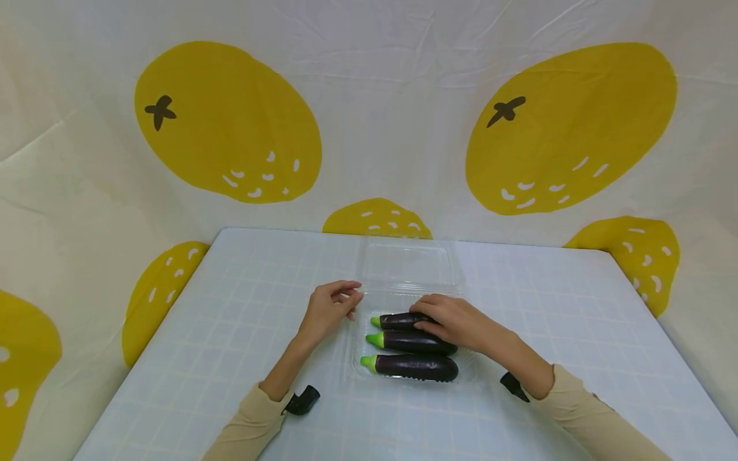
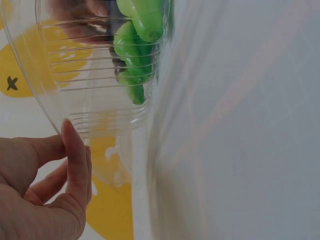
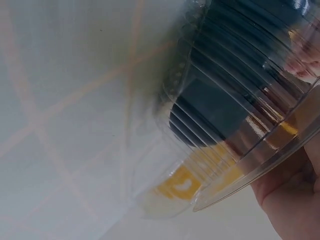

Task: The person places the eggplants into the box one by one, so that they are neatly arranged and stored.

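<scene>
Three dark purple eggplants with green stem ends lie side by side in a clear plastic clamshell container (image 1: 354,358). My right hand (image 1: 455,320) holds the farthest eggplant (image 1: 394,321), its fingers curled over the blunt right end. The middle eggplant (image 1: 412,342) lies just below those fingers, and the nearest eggplant (image 1: 415,367) is along the front side. At the container's far left corner, my left hand (image 1: 330,314) pinches the rim between thumb and finger, as the left wrist view shows. Through the ribbed wall in that view, the green stem ends (image 2: 135,55) show.
The container's clear lid (image 1: 409,262) lies folded back toward the table's far edge. A pale checked cloth covers the table (image 1: 259,275). Behind it hangs a white curtain (image 1: 392,128) printed with large yellow fruit. Black wrist devices (image 1: 302,400) sit under both sleeves.
</scene>
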The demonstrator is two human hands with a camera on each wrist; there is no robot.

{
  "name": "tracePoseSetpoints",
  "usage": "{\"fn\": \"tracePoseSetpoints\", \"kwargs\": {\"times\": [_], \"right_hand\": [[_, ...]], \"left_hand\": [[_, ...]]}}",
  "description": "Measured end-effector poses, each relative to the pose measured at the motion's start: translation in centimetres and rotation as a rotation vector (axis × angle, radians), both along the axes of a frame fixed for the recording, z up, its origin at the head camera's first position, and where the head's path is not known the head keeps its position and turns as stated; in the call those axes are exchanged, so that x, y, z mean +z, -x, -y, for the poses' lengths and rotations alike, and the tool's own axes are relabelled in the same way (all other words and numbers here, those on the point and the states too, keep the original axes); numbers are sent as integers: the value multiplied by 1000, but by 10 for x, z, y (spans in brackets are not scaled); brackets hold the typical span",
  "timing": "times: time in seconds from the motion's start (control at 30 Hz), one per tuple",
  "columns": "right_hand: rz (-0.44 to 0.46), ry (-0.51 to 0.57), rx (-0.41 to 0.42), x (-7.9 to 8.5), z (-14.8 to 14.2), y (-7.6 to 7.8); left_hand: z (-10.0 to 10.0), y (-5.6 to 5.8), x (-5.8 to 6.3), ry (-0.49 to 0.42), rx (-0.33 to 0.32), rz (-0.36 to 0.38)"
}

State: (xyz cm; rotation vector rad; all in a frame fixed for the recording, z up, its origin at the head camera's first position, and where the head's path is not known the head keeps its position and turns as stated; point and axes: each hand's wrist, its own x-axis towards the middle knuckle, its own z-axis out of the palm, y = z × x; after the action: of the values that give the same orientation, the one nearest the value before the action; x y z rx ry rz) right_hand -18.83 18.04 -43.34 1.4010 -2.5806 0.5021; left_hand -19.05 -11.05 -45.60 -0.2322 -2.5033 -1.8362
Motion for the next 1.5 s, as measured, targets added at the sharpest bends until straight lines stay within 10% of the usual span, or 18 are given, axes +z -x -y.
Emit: {"fn": "tracePoseSetpoints", "kwargs": {"times": [1.0, 1.5], "right_hand": [[-172, 154, -26, 4, -37, -5], [-168, 254, -184, -6, -66, 4]], "left_hand": [[1, 0, 0, -29, 2, 24], [-4, 4, 2, 35, 42, 64]]}}
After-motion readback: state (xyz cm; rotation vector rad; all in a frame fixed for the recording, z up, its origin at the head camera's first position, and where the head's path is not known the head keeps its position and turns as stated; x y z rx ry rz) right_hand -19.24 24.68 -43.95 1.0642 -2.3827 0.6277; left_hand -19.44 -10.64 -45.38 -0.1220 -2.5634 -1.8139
